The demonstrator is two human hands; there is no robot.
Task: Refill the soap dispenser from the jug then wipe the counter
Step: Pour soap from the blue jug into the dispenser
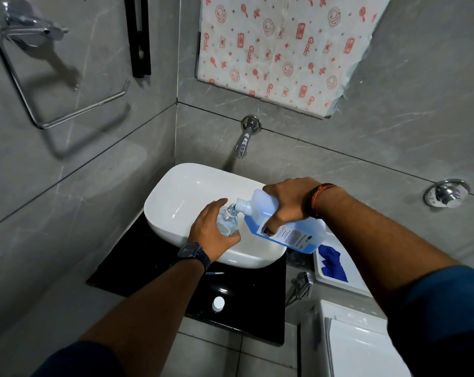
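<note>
A bathroom corner seen from above, with grey marble-look wall tiles [339, 164]. Below a chrome wall tap [244, 144], a white rounded ceramic basin [176, 191] sits on a glossy black counter [138, 268].

Over the basin's right side, a translucent plastic jug half full of blue liquid soap [298, 235] is tipped steeply leftwards, its white spout touching the mouth of the dispenser. The right hand [290, 202] grips the jug from above, fingers wrapped around its body. The left hand [211, 229] curls around a small clear plastic soap dispenser bottle [229, 219], holding it upright over the basin with its top off.

A blue cloth [332, 262] lies in a white tray [339, 281] to the right, just beyond the jug. A small white round cap [218, 303] rests on the counter's front edge.

Pouring looks underway; wiping is not yet begun. To pour well, keep spout and neck meeting, tilt gently so the narrow neck is not flooded, hold the bottle level, and watch the level through its clear side. Working above the basin means drips should land there, not on the counter.
</note>
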